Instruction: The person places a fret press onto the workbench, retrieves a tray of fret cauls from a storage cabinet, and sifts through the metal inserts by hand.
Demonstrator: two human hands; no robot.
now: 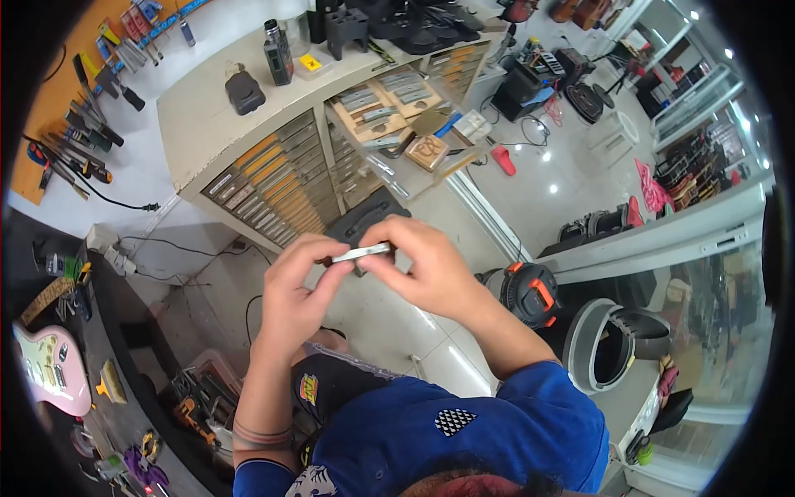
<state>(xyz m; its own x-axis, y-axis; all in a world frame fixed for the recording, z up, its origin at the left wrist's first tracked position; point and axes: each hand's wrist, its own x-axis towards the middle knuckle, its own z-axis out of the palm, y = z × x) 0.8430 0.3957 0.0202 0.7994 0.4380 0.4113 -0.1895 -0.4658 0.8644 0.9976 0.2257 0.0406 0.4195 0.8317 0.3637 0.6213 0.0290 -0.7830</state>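
Silvery piece [364, 252], its left end pinched by the left hand [291, 280] and its right by the right hand [437, 267], is best held with light, even pressure.

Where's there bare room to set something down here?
On the cabinet top, between its left edge and the small black case; also on the floor between the right hand and the open drawer. It's crowded at the cabinet top's right end, under a black heap, and in that drawer, with its metal pieces.
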